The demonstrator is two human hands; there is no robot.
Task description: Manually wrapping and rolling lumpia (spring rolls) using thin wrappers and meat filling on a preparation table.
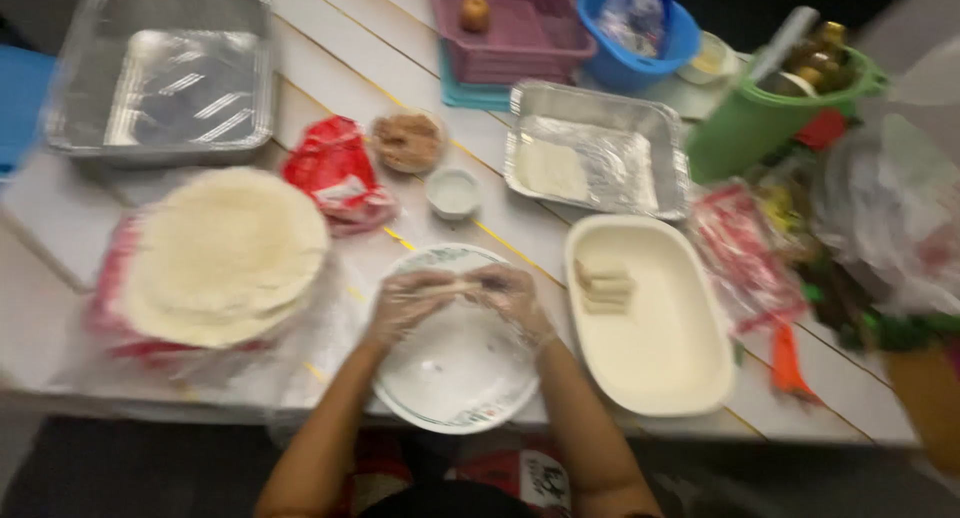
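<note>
Step in hand, as judged: rolling a filled wrapper into a tight roll over the plate; the next move likely calls for even pressure from both sides so the thin skin does not tear

Desk [330, 38] — pale planks with yellowish seams, running across the whole frame

Foil tray [160, 73], upper left — large, crinkled, shiny, nothing in it

Stack of wrappers [225, 253], centre left — round, pale, floury, thin sheets on clear plastic

Oval dish [660, 358], centre right — cream, smooth; a few finished rolls [603, 288] lie at its upper left end

Second foil tray [600, 158], upper centre — smaller, one pale sheet inside

Plate [455, 378], lower centre — round, white, glossy, patterned rim

Left hand [405, 303] and right hand [510, 293] — both in thin clear gloves, just above the plate's upper rim; fingers closed on the roll [458, 287], a small pale cylinder pinched between them

Bowl of filling [407, 143] — brownish, crumbly

Small white cup [453, 191] — smooth, just beside it
</note>
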